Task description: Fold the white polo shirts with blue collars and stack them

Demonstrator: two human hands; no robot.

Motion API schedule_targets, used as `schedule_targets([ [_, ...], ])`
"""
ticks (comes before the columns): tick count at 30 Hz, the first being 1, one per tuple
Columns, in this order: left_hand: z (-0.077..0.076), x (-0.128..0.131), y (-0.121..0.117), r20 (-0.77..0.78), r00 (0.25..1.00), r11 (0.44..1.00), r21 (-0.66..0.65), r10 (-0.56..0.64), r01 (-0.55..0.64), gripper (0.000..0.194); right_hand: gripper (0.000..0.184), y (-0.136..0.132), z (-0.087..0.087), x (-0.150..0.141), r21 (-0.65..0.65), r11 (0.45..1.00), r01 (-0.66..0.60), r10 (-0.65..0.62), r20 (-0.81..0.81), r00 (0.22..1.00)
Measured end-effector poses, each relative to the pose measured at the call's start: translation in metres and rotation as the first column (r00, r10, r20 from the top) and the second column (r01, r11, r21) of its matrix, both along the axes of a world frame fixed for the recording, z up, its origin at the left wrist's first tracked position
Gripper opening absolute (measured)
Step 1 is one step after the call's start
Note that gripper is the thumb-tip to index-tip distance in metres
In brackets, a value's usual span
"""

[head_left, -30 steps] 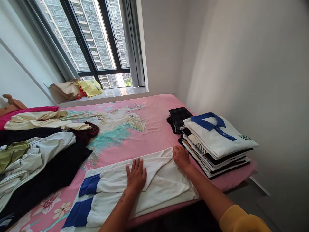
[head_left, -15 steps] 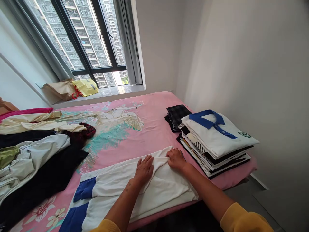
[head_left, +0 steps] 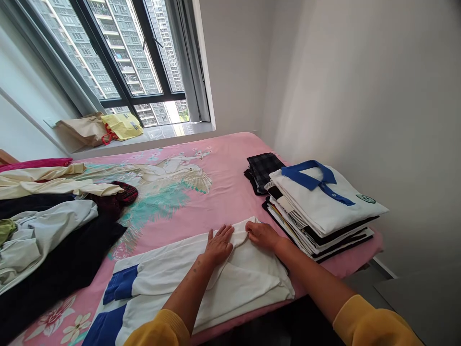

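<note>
A white garment with blue bands [head_left: 237, 283] lies spread along the near edge of the bed, its blue ends to the left. My left hand [head_left: 219, 246] rests flat on its upper part, fingers stretched out. To the right of it, my right hand [head_left: 262, 235] has its fingers curled and pinched on a fold of the same cloth near the far right corner. Creases run between the two hands. Whether this is a shirt or trousers I cannot tell.
A stack of folded clothes topped by a white polo shirt [head_left: 324, 202] stands at right. Behind it lies dark checked cloth [head_left: 265, 169]. Loose clothes [head_left: 54, 230] heap at left on the pink bedsheet [head_left: 230, 192]. Bags [head_left: 122, 126] sit on the windowsill.
My left hand has slid slightly up and to the right over the cloth. My right hand keeps its pinch at nearly the same spot. The view has shifted a little.
</note>
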State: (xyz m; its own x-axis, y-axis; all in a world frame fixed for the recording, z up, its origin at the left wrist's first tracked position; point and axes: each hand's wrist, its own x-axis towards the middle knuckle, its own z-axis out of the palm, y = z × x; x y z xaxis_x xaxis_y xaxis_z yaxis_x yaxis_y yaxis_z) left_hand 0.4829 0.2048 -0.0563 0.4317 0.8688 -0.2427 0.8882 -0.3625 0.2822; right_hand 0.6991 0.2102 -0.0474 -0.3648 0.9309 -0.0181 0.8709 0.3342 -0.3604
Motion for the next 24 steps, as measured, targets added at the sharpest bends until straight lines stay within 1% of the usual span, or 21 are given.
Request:
schedule_targets([
  [3,-0.004,0.002,0.001,-0.005,1.0,1.0,0.007,0.013,-0.013,0.069,0.017,0.0,0.001,0.002,-0.009,0.998,0.059,-0.059,0.027,0.998],
  [6,-0.007,0.002,0.001,0.005,1.0,1.0,0.029,0.008,-0.008,0.071,0.023,-0.002,0.005,-0.008,0.019,0.994,0.108,-0.109,0.027,0.994],
  [9,-0.007,0.0,0.001,0.021,1.0,0.999,0.035,0.005,-0.005,0.069,0.031,-0.004,0.003,-0.024,0.056,0.996,0.066,-0.065,-0.017,0.998],
  [11,-0.007,-0.002,0.0,0.029,1.0,0.999,0.033,-0.003,0.002,0.066,0.034,-0.005,-0.004,-0.03,0.053,0.998,0.044,-0.043,-0.029,0.999],
  [12,-0.007,-0.002,0.0,0.03,1.0,0.999,0.035,-0.01,0.009,0.065,0.036,-0.004,-0.008,-0.031,0.046,0.997,0.057,-0.056,-0.027,0.998],
  [15,-0.008,-0.002,-0.001,0.019,0.999,0.998,0.052,-0.029,0.028,0.068,0.042,-0.002,-0.021,-0.024,0.054,0.983,0.176,-0.175,-0.015,0.984],
  [17,-0.007,-0.002,0.0,0.018,0.999,0.998,0.056,-0.035,0.034,0.07,0.043,-0.002,-0.023,-0.018,0.091,0.967,0.237,-0.235,-0.032,0.971],
  [18,-0.006,-0.002,0.0,0.024,0.999,0.998,0.049,-0.038,0.036,0.071,0.043,-0.002,-0.021,-0.016,0.111,0.963,0.244,-0.24,-0.047,0.97],
  [19,-0.004,-0.003,0.001,0.036,0.998,0.998,0.037,-0.043,0.042,0.072,0.043,-0.004,-0.018,-0.015,0.128,0.964,0.231,-0.225,-0.06,0.972],
  [21,0.002,-0.007,-0.002,0.075,0.996,0.998,0.033,-0.052,0.05,0.074,0.042,-0.011,-0.011,-0.017,0.161,0.977,0.14,-0.125,-0.099,0.987],
  [22,0.005,-0.011,-0.006,0.095,0.994,0.997,0.059,-0.057,0.052,0.075,0.043,-0.015,-0.008,-0.019,0.182,0.98,0.073,-0.051,-0.123,0.991],
  [24,0.011,-0.021,-0.023,0.118,0.99,0.985,0.163,-0.082,0.063,0.073,0.046,-0.025,-0.005,-0.021,0.232,0.972,-0.046,0.085,-0.157,0.984],
])
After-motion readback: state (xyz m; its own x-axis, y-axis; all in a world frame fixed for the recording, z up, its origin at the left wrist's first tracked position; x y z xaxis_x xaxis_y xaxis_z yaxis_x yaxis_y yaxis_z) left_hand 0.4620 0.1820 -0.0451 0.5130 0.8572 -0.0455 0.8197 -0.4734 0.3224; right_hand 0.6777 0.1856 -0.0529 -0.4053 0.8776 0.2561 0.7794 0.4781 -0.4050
